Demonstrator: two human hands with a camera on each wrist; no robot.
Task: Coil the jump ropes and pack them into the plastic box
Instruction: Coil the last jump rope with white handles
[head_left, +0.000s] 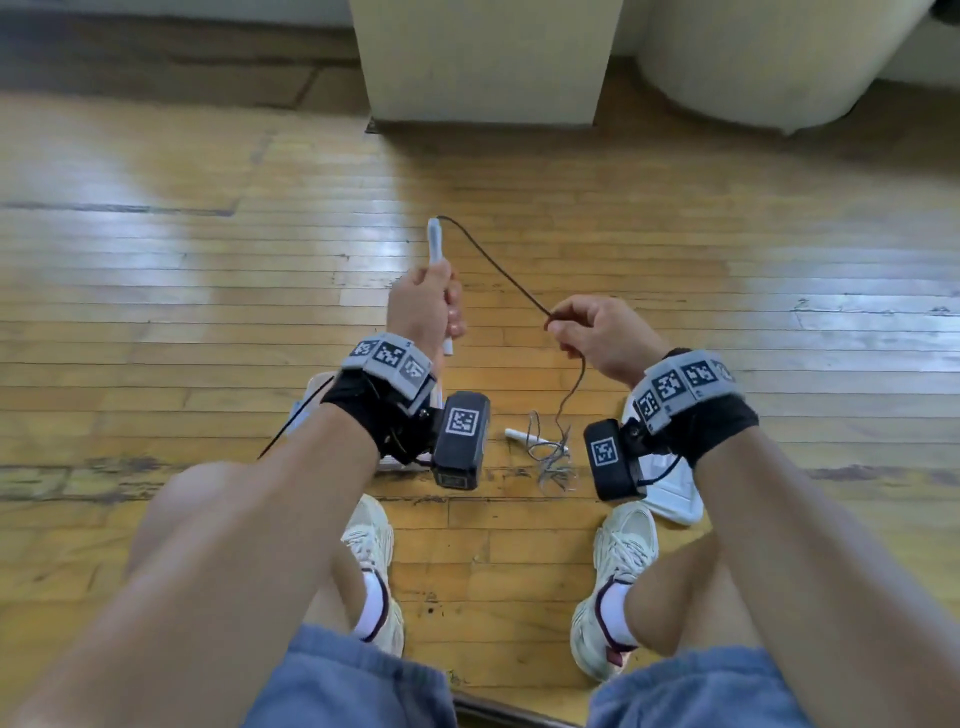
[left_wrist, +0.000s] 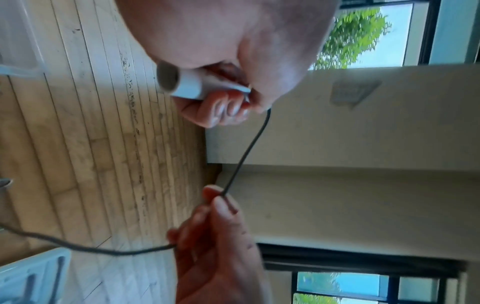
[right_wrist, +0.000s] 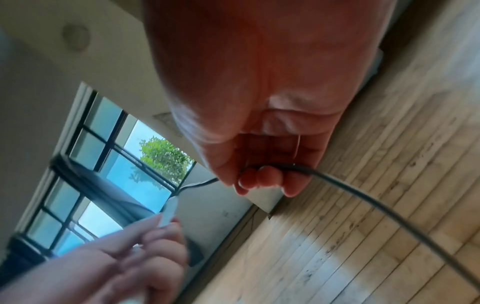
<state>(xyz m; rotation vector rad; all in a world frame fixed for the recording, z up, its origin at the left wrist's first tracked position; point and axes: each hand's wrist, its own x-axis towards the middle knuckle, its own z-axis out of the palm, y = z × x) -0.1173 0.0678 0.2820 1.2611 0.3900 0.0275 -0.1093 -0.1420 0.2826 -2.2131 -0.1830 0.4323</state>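
Note:
My left hand (head_left: 426, 306) grips one white jump-rope handle (head_left: 435, 244) upright above the floor. The dark cord (head_left: 498, 275) leaves the handle's top and arcs over to my right hand (head_left: 571, 325), which pinches it between thumb and fingers. Below that hand the cord hangs down to a loose tangle (head_left: 551, 457) on the floor, beside the second white handle (head_left: 519, 435). In the left wrist view the fingers curl round the handle (left_wrist: 185, 86). The right wrist view shows the cord (right_wrist: 376, 209) running out of the pinching fingers (right_wrist: 259, 181). A clear plastic box (head_left: 310, 402) lies mostly hidden behind my left wrist.
A white lid (head_left: 672, 493) lies on the wooden floor by my right foot. My two shoes (head_left: 371, 535) stand close under the hands. A cream pillar (head_left: 485, 62) and a rounded cream base (head_left: 769, 62) stand ahead. Bare floorboards spread to left and right.

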